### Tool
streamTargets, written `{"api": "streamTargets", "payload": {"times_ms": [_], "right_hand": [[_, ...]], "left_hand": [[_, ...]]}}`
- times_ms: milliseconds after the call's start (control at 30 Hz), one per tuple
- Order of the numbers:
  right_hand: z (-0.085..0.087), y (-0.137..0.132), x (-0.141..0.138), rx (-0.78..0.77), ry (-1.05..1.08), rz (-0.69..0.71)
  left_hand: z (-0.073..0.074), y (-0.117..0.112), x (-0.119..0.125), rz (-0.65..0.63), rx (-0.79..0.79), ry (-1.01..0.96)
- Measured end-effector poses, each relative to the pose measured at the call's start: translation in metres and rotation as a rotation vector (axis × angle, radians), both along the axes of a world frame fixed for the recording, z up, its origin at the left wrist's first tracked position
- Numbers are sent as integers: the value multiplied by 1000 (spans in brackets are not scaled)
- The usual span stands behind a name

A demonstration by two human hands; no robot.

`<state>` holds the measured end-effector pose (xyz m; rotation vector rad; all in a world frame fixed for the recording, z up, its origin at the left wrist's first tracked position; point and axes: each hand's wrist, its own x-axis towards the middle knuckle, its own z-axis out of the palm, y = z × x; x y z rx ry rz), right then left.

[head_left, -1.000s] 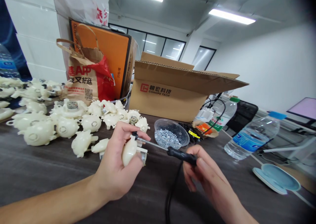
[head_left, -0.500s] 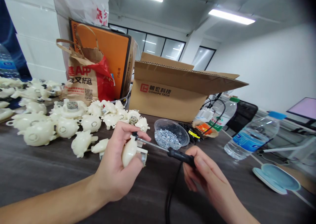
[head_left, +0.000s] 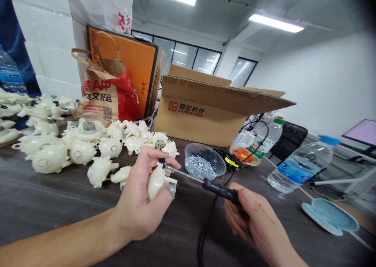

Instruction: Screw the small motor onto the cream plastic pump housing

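My left hand (head_left: 141, 202) is closed around a cream plastic toy part (head_left: 155, 179), held just above the dark table (head_left: 58, 208). My right hand (head_left: 252, 220) grips the black handle of a corded screwdriver (head_left: 220, 190). Its thin metal shaft runs up and left, and the tip meets the top of the toy part by my left thumb. The black cord (head_left: 205, 227) drops from the handle toward the table's near edge.
A clear bowl of small screws (head_left: 204, 163) sits just behind the tool. Several cream toy shells (head_left: 79, 149) are heaped at the left. Behind stand a paper bag (head_left: 102, 90), an orange box (head_left: 132, 71) and an open cardboard box (head_left: 211, 110). A water bottle (head_left: 302, 163) lies at the right.
The view has shifted slightly. My right hand and the screwdriver handle have moved a little down and right; the tip stays on the toy part in my left hand.
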<state>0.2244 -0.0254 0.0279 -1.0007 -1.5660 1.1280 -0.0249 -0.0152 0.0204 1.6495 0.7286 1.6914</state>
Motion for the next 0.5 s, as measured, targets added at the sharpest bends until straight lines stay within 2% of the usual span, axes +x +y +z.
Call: {"api": "streamTargets", "payload": {"times_ms": [200, 367, 500], "right_hand": [[6, -4, -4, -67, 35, 33], [4, -4, 0, 40, 2, -47], [4, -2, 1, 64, -12, -85]], "left_hand": [[1, 0, 2, -26, -59, -57], [0, -2, 3, -25, -71, -48], [0, -3, 3, -15, -56, -15]]}}
